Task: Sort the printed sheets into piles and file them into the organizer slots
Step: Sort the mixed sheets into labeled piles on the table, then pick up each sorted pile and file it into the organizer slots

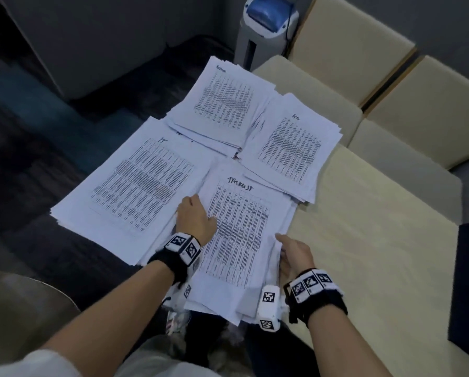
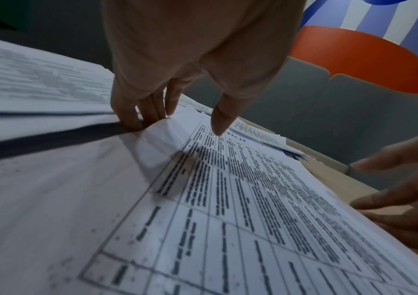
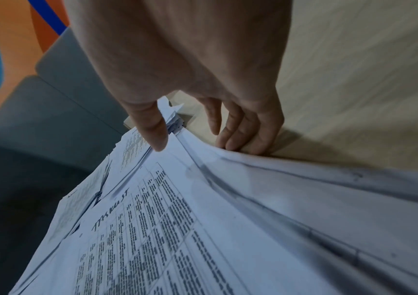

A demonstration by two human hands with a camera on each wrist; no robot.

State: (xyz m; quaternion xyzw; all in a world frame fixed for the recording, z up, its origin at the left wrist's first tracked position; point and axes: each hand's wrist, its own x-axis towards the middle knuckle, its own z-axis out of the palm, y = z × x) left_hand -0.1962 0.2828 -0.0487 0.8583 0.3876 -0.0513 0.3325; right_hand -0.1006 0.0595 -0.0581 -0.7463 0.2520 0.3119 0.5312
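From the head camera, the left hand (image 1: 196, 219) and right hand (image 1: 293, 253) flank the near stack of white printed table sheets (image 1: 238, 235), which lies between them on the pale wooden table (image 1: 364, 240); three more stacks lie beyond the grip. At the left wrist, fingers (image 2: 127, 117) tuck under the stack's edge, thumb on top, grasping it. At the right wrist, fingers (image 3: 238, 137) slip beneath the opposite edge, thumb above; the loose, floppy, slippery paper is best taken at both long edges.

It looks like an office: piles of printed sheets (image 1: 146, 183) cover a pale counter (image 1: 364, 240), a paper shredder (image 1: 266, 25) stands far behind.
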